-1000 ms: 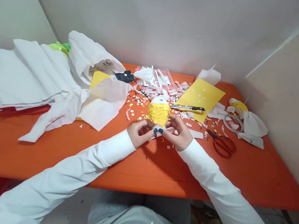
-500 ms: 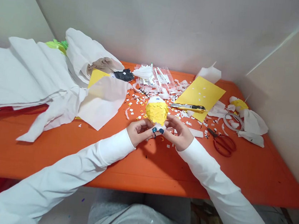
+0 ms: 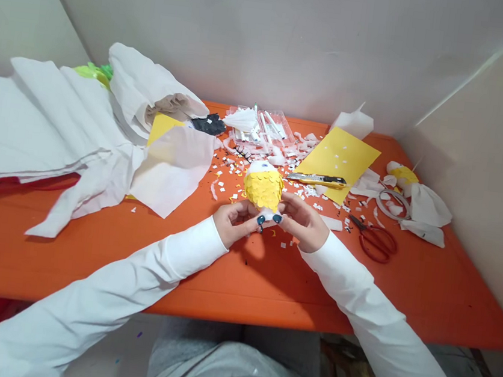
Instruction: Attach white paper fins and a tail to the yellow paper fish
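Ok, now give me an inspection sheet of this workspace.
Surface: orange table, strewn with small scraps.
Job's things: yellow-and-white piece, its yellow part covered in overlapping scales.
Clutter: box cutter partly on a yellow sheet; red-handled scissors; white sheets at left.
Hands: left hand and right hand both hold the piece's near end.
Cables: nothing seen.
Surroundings: pale walls.

Craft workspace of some kind; home vs. workshop, can't tell. Orange table [image 3: 202,301] sits in a corner betw. plain pale walls [image 3: 295,48]. Giveaways: scraps [image 3: 301,149] strewn mid-table, pens [image 3: 273,123] in a clear box [image 3: 290,135], cutter [image 3: 320,180] partly on yellow paper [image 3: 351,151], scissors [image 3: 378,244] to R, white sheets [image 3: 50,123] piled L, plus a few colored specks [image 3: 139,334] on floor [image 3: 128,353].
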The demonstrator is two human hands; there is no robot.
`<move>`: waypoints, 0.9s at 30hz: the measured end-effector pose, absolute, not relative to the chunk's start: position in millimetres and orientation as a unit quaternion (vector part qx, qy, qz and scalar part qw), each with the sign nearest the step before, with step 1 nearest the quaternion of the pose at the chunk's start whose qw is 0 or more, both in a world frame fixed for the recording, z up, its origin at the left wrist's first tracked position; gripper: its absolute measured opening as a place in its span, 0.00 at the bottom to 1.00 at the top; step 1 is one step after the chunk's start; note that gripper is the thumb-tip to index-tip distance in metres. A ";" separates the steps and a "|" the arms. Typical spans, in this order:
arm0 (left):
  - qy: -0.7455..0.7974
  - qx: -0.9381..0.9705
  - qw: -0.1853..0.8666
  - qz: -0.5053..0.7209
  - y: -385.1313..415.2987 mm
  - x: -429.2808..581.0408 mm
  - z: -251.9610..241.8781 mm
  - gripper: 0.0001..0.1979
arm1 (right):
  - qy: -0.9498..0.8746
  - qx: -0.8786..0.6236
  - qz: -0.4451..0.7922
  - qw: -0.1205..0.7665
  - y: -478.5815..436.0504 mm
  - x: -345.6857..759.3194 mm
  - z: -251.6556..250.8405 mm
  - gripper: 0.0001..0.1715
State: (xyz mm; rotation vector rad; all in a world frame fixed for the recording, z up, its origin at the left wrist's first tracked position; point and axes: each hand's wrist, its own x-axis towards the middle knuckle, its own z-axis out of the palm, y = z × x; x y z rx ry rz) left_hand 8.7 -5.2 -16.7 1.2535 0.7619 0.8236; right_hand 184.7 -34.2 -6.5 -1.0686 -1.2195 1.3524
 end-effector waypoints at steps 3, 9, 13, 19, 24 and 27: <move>0.339 0.560 0.662 0.365 -6.2 9.8 -15.0 0.21 | -0.514 -0.452 0.541 0.488 -34.7 182.9 -5.0 0.33; 0.359 0.559 0.662 0.346 -8.5 10.8 -10.9 0.22 | -0.519 -0.459 0.531 0.488 -35.4 181.5 -4.9 0.32; 0.377 0.545 0.678 0.317 -8.4 9.9 -7.6 0.23 | -0.521 -0.437 0.559 0.474 -31.8 190.1 -14.4 0.33; 0.402 0.527 0.680 0.313 -8.1 9.3 -5.5 0.25 | -0.639 -0.474 0.357 0.489 -34.5 196.2 -4.3 0.32; 0.420 0.519 0.678 0.307 -7.8 8.7 -4.7 0.24 | -0.741 -0.483 0.006 0.467 -45.3 191.8 10.1 0.09; 0.424 0.524 0.669 0.313 -8.6 8.4 -3.6 0.25 | -0.759 -0.485 -0.079 0.428 -47.2 190.6 8.9 0.05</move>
